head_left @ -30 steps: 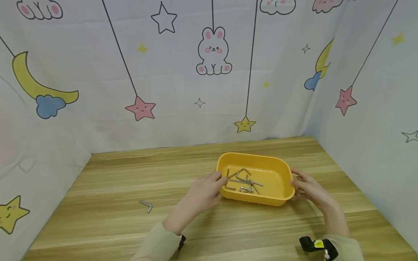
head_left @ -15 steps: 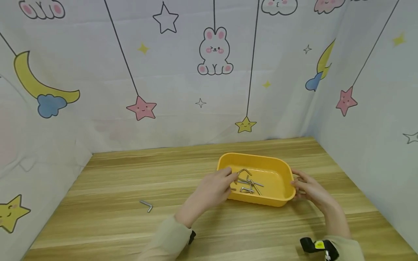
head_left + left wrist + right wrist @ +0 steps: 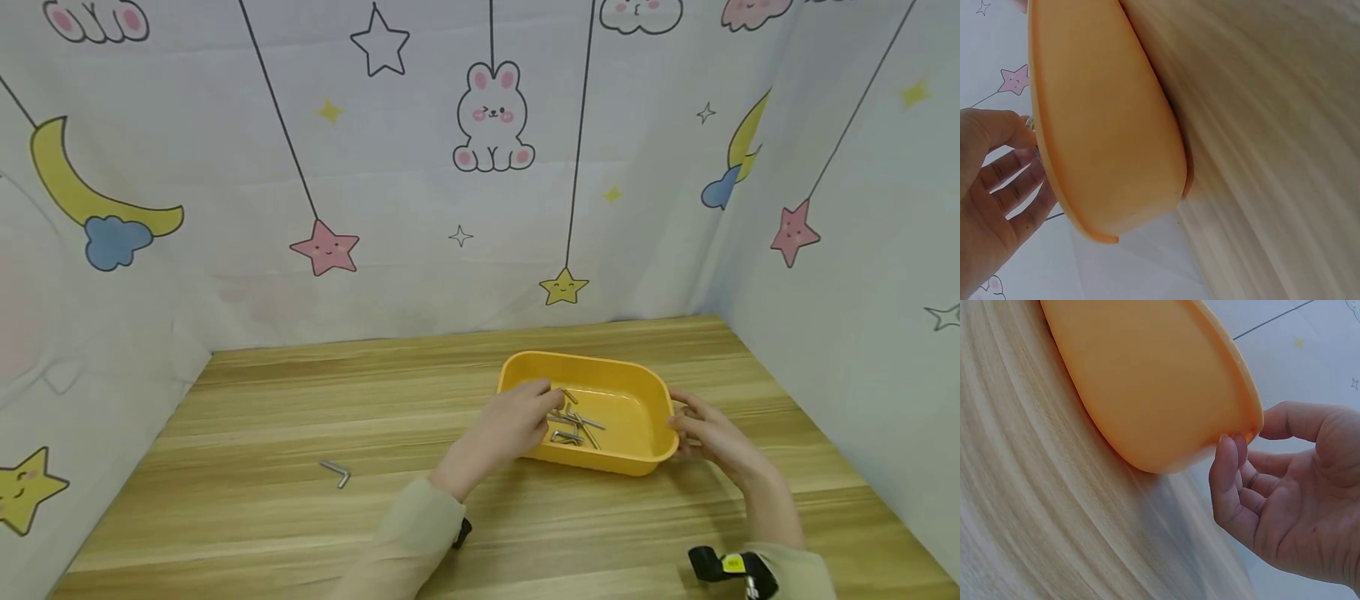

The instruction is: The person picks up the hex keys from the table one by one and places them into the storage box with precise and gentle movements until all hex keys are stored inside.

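Observation:
A yellow plastic tray (image 3: 626, 412) stands on the wooden table, with several metal hex keys (image 3: 585, 423) in a loose pile in its left half. My left hand (image 3: 510, 421) reaches over the tray's left side, fingertips down at the pile and covering some of the keys. In the left wrist view, the tips of the left hand (image 3: 997, 187) disappear behind the rim, so I cannot tell whether they pinch a key. At the other end my right hand (image 3: 708, 433) holds the tray's rim. The right wrist view shows that hand (image 3: 1297, 506) with thumb and fingers at the edge.
One more hex key (image 3: 337, 472) lies by itself on the table (image 3: 247, 417), left of the tray. White printed cloth (image 3: 420, 208) rises behind the table and along both sides. Each wrist wears a black strapped device (image 3: 731, 567).
My left hand has moved right, from the tray's left rim to above the hex keys, hiding more of them. My right hand and the tray stay nearly in place.

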Action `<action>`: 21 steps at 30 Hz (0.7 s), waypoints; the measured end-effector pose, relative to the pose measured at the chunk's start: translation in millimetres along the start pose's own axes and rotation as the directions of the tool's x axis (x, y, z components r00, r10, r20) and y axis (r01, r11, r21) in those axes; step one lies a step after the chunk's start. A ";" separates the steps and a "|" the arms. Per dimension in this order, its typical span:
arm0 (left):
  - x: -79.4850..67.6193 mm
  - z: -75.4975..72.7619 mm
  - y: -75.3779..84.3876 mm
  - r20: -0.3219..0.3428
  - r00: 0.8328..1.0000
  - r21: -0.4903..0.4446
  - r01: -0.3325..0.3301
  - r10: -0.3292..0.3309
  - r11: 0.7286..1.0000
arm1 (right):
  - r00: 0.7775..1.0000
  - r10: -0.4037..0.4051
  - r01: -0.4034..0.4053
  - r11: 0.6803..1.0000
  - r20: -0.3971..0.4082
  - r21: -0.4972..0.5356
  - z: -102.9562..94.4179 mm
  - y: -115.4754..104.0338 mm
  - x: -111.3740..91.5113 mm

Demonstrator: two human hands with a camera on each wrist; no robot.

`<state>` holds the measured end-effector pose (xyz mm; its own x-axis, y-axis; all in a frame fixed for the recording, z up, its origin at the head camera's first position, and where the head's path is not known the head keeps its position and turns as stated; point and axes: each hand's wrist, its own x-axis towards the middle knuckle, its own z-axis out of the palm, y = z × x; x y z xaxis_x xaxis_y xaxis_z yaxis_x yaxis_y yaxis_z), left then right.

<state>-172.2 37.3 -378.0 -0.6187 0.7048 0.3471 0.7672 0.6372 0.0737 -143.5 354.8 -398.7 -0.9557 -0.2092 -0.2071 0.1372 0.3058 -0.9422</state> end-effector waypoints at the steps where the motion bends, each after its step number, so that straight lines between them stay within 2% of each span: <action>1: 2.1 1.7 -1.3 0.013 1.000 -0.009 0.004 -0.004 1.000 | 1.000 -0.001 0.001 1.000 0.001 0.001 -0.1 0.0 -0.1; 13: 14.4 16.9 -14.4 0.141 0.989 -0.097 0.058 -0.044 0.994 | 1.000 0.005 -0.005 1.000 -0.002 -0.002 -0.5 1.3 0.1; 21: 18.5 29.0 -23.4 0.200 0.976 -0.185 0.125 -0.088 0.975 | 1.000 -0.011 0.011 1.000 0.006 -0.007 -0.1 2.5 1.4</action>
<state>-206.6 44.5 -400.4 -0.7048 0.6943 0.1456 0.7016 0.6518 0.2880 -144.5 355.4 -401.3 -0.9557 -0.2179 -0.1980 0.1247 0.3097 -0.9426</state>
